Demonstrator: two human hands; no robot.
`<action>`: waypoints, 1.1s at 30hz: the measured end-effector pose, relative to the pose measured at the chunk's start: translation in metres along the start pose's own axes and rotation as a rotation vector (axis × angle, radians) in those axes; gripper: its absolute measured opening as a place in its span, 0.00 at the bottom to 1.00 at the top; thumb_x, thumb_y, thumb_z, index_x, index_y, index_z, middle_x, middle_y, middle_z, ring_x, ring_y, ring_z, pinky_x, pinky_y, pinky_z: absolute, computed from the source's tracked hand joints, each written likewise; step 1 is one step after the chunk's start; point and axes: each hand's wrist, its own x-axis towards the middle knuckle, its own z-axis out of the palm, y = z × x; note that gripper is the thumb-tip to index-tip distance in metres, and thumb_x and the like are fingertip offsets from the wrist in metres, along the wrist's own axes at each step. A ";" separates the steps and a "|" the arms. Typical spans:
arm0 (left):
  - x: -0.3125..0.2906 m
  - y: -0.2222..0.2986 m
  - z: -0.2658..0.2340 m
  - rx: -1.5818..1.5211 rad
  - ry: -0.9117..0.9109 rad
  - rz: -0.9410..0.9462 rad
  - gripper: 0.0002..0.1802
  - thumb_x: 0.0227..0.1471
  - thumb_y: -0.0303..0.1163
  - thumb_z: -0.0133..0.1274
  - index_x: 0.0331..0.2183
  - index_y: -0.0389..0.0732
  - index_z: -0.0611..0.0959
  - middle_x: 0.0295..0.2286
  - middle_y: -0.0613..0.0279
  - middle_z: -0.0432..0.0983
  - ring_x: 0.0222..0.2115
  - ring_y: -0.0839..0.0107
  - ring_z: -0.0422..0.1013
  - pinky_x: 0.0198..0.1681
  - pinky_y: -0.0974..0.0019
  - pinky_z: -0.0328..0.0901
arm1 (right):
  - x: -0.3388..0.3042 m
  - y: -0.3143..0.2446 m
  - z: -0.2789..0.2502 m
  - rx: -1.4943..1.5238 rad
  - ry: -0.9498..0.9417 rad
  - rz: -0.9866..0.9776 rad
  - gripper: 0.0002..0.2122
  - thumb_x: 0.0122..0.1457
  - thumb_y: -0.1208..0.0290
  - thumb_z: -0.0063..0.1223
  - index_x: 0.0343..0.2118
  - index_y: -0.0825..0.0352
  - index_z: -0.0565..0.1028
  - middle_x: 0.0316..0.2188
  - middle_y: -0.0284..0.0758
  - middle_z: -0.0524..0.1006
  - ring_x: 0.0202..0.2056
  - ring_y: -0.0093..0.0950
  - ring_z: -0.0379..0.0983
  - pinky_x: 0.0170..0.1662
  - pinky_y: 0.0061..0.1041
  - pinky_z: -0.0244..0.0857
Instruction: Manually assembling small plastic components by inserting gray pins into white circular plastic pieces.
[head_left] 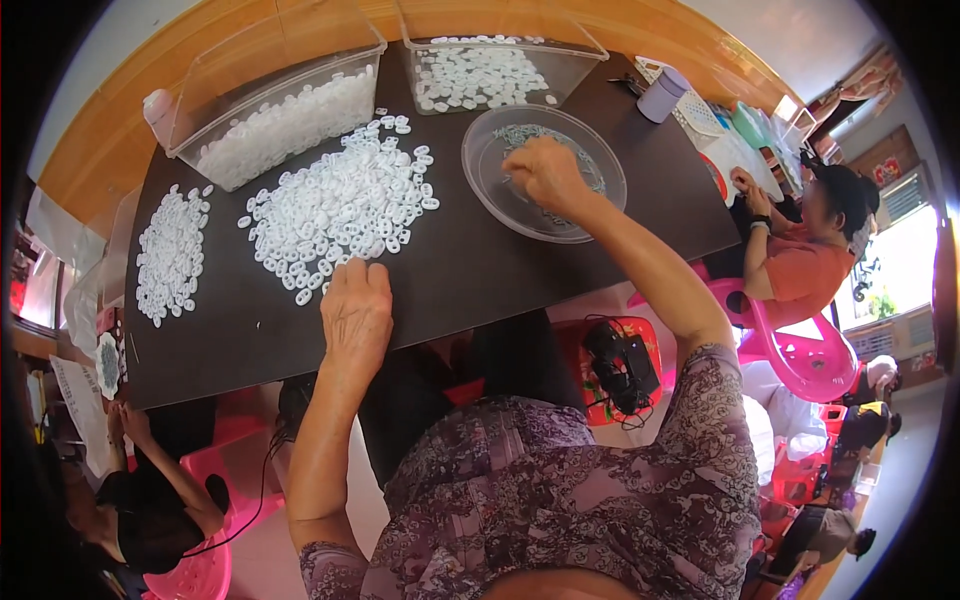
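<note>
My left hand [358, 312] rests at the near edge of a heap of small white oval plastic pieces [340, 205], each with holes in it. Its fingers are curled together, and their tips are hidden from above. My right hand [545, 172] reaches into a round, shallow clear plastic tray [490, 205] that holds small grey-green metal-looking bits [590, 172], too fine to name. The fingers of that hand are bent into a pinch over the bits; whatever lies between them does not show.
Two clear bins, a left one [285, 125] and a right one [480, 75], hold more white pieces at the back of the dark table [480, 285]. A smaller pile [172, 255] lies left. A lilac cup [662, 95] stands back right. People sit left and right; a red stool [645, 335] holds black gear.
</note>
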 end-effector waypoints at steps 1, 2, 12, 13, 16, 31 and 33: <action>0.000 -0.001 0.001 0.002 0.009 -0.012 0.07 0.37 0.19 0.52 0.23 0.36 0.71 0.23 0.53 0.64 0.27 0.56 0.65 0.27 0.57 0.62 | -0.002 -0.001 0.001 -0.003 -0.008 -0.013 0.05 0.41 0.75 0.56 0.24 0.60 0.77 0.21 0.36 0.71 0.30 0.37 0.68 0.33 0.35 0.63; 0.000 -0.002 0.001 0.004 0.009 -0.012 0.07 0.37 0.19 0.52 0.23 0.36 0.71 0.23 0.53 0.64 0.27 0.56 0.65 0.27 0.57 0.62 | -0.002 -0.001 0.002 -0.002 -0.006 -0.014 0.05 0.41 0.75 0.56 0.24 0.60 0.77 0.21 0.36 0.71 0.30 0.37 0.68 0.33 0.35 0.63; -0.002 0.004 -0.003 0.033 0.088 0.018 0.08 0.33 0.18 0.49 0.21 0.37 0.69 0.22 0.55 0.62 0.25 0.59 0.64 0.27 0.60 0.62 | 0.006 -0.005 0.009 -0.139 -0.087 -0.160 0.04 0.39 0.80 0.52 0.19 0.65 0.71 0.23 0.37 0.69 0.30 0.36 0.64 0.34 0.33 0.59; -0.003 0.005 -0.003 0.028 0.108 0.022 0.07 0.34 0.18 0.49 0.21 0.37 0.69 0.22 0.55 0.62 0.25 0.59 0.64 0.27 0.61 0.62 | 0.006 -0.006 0.007 -0.193 -0.098 -0.218 0.04 0.38 0.81 0.51 0.20 0.66 0.70 0.23 0.37 0.68 0.31 0.36 0.64 0.35 0.33 0.58; -0.006 0.006 -0.004 0.014 0.125 0.014 0.07 0.34 0.19 0.49 0.21 0.37 0.68 0.22 0.55 0.61 0.25 0.60 0.63 0.26 0.61 0.61 | 0.005 -0.013 0.004 -0.187 -0.085 -0.226 0.06 0.37 0.82 0.50 0.21 0.66 0.68 0.24 0.39 0.68 0.31 0.37 0.63 0.36 0.33 0.57; -0.024 0.013 -0.011 -0.924 0.238 -0.424 0.07 0.49 0.25 0.54 0.33 0.34 0.77 0.23 0.69 0.70 0.23 0.80 0.64 0.25 0.74 0.61 | -0.005 -0.026 -0.018 0.659 -0.085 0.413 0.03 0.50 0.78 0.53 0.28 0.70 0.75 0.18 0.23 0.69 0.22 0.12 0.62 0.25 0.15 0.57; -0.022 0.016 -0.019 -1.152 0.178 -0.583 0.05 0.49 0.25 0.53 0.31 0.35 0.77 0.23 0.68 0.71 0.22 0.80 0.65 0.23 0.75 0.60 | -0.007 -0.027 -0.017 0.653 -0.072 0.419 0.04 0.49 0.77 0.53 0.28 0.70 0.75 0.19 0.28 0.71 0.23 0.15 0.65 0.27 0.18 0.60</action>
